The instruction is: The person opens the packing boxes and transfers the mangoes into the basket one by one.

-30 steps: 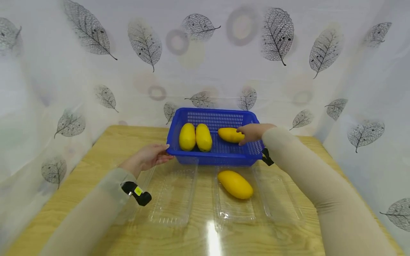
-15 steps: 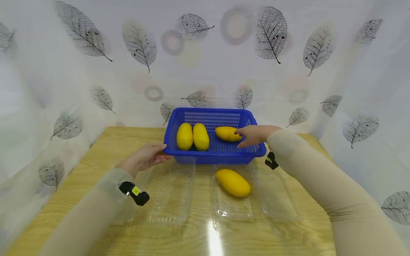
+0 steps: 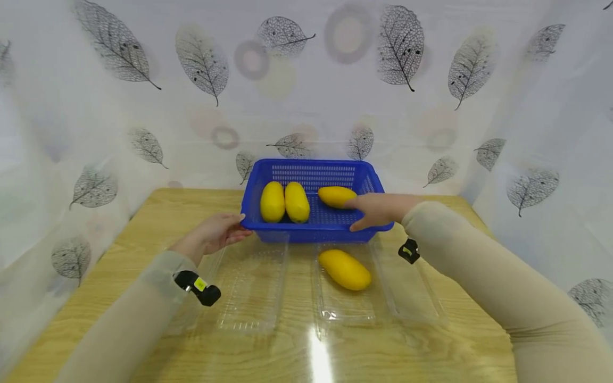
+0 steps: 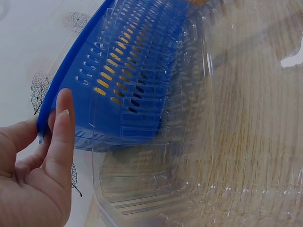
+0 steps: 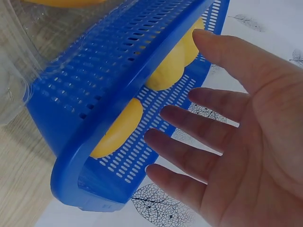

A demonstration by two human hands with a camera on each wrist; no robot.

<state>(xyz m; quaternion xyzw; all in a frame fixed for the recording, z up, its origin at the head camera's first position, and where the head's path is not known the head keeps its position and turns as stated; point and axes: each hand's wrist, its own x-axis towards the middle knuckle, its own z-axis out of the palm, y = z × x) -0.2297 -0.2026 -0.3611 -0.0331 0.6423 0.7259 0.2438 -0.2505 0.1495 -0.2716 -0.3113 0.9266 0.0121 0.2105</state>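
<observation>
Near the back of the table stands a blue plastic basket [image 3: 316, 227]. My left hand [image 3: 217, 231] pinches its left front corner, thumb over the rim and fingers below, as the left wrist view shows. Two yellow mangoes [image 3: 273, 202] lie side by side at the basket's left; another mango [image 3: 332, 197] lies toward the right. Over the basket's right side my right hand [image 3: 380, 207] reaches in, fingers spread and nearly straight by that mango. In the right wrist view a gap separates the right fingers [image 5: 184, 151] from the mango [image 5: 120, 130].
In front of the basket a clear plastic tray [image 3: 347, 314] holds one more mango [image 3: 346, 270]. Clear trays flank it on the left [image 3: 246, 322] and right [image 3: 416, 303]. A leaf-patterned curtain [image 3: 306, 80] hangs behind and beside the table.
My right hand has come slightly nearer and lower, its thumb now close to the basket's front rim. The left hand keeps its grip. The view has shifted a little; the mangoes keep their places.
</observation>
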